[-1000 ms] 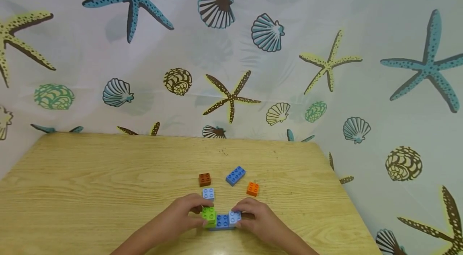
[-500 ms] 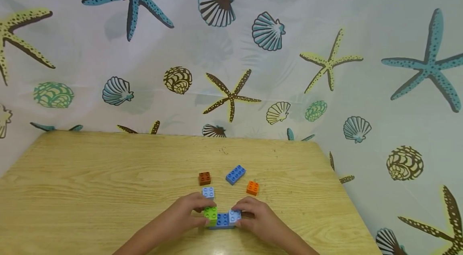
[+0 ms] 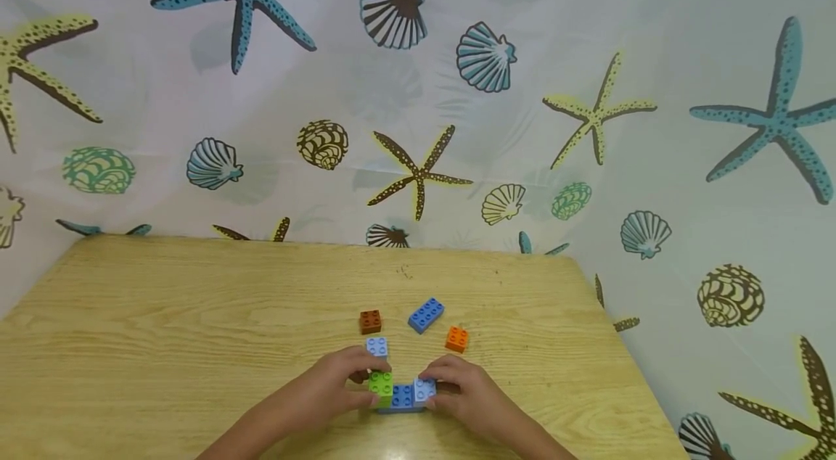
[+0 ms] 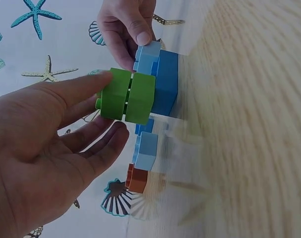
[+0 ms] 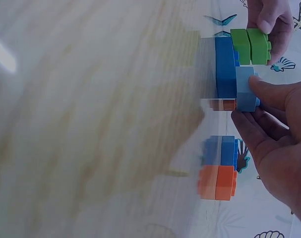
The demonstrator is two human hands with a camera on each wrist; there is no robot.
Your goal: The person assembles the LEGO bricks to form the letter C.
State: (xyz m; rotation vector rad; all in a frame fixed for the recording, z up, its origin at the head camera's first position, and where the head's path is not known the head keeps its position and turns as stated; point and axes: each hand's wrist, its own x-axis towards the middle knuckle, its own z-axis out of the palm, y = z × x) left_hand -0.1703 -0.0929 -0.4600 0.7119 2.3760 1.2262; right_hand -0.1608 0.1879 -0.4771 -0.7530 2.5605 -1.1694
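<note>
A long blue brick (image 3: 402, 397) stands on the table near the front. Two green bricks (image 3: 381, 385), one stacked on the other with a thin gap between them, sit over its left end. My left hand (image 3: 333, 384) pinches the green stack between thumb and fingers, the upper brick most plainly in the left wrist view. On the blue brick's right end is a light blue brick (image 3: 424, 391). My right hand (image 3: 466, 391) grips that light blue brick between thumb and fingers, as the right wrist view (image 5: 246, 89) shows.
Behind the hands lie a second light blue brick (image 3: 376, 346), a brown brick (image 3: 370, 321), another long blue brick (image 3: 427, 315) and an orange brick (image 3: 457, 339). The wooden table (image 3: 196, 300) ends at a patterned curtain (image 3: 294, 97) at the back and right.
My left hand has shifted the green bricks slightly right, so they line up more closely with the blue brick's left end. The right hand keeps its hold in the same place.
</note>
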